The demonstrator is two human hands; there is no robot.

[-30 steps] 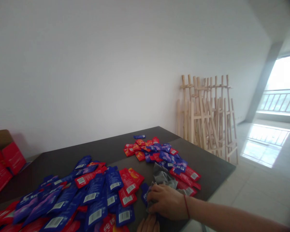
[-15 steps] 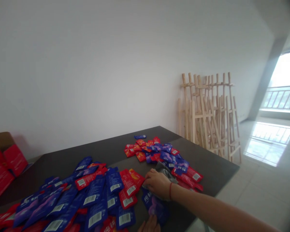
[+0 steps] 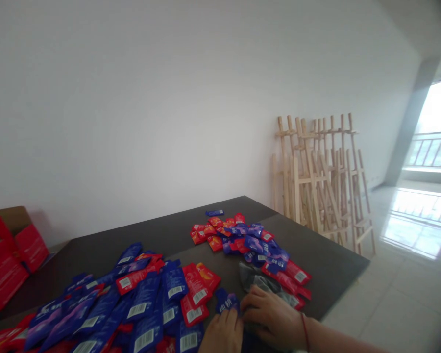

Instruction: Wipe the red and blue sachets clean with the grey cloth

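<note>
Head: pouch (image 3: pixel 228 300) partly behind left hand (image 3: pixel 223 332)

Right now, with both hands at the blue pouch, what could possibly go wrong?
The right hand is very near the crumpled grey cloth; it could perhaps drag it and shift the red pouches beside it.

The left hand is close to the large pile of pouches, so a sideways move might disturb some loose ones.
</note>
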